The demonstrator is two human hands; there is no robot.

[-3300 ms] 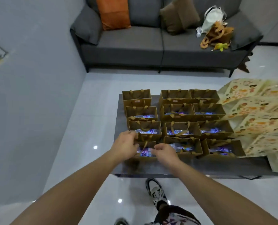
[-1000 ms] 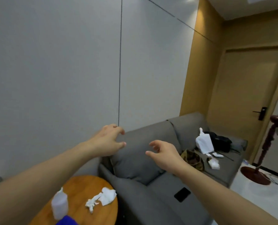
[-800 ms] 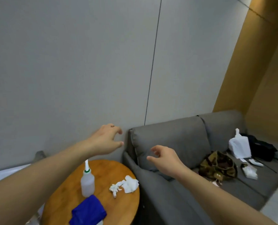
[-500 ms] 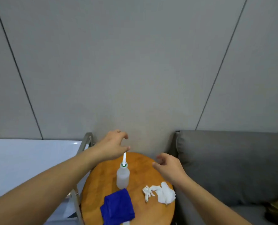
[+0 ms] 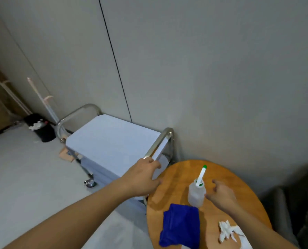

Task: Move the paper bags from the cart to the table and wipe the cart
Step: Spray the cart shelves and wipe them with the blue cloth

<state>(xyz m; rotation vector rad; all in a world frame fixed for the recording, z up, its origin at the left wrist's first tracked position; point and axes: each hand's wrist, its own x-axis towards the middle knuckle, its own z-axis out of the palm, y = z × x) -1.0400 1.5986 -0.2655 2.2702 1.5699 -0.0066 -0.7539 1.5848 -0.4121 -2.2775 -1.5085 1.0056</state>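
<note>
The cart [image 5: 111, 142] stands against the grey wall, with a pale blue top and steel handles at both ends; nothing lies on its top. My left hand [image 5: 143, 177] hovers at the cart's near handle [image 5: 158, 142], fingers loosely curled, holding nothing. My right hand [image 5: 220, 194] is spread open just right of a clear squeeze bottle [image 5: 196, 192] with a white nozzle and green tip, close to it but apart. A folded blue cloth [image 5: 181, 225] lies in front of the bottle. No paper bags are in view.
Bottle, cloth and crumpled white tissues [image 5: 227, 231] sit on a round wooden side table [image 5: 174, 178] right of the cart. A grey sofa [image 5: 302, 203] edge shows at far right. A black bin [image 5: 41, 128] and leaning poles stand in the far left corner.
My view swung from the table of paper bags past the sofa to the cart and side table. Both hands dropped lower; the right one closed in beside the bottle, the left one reached the cart handle.
</note>
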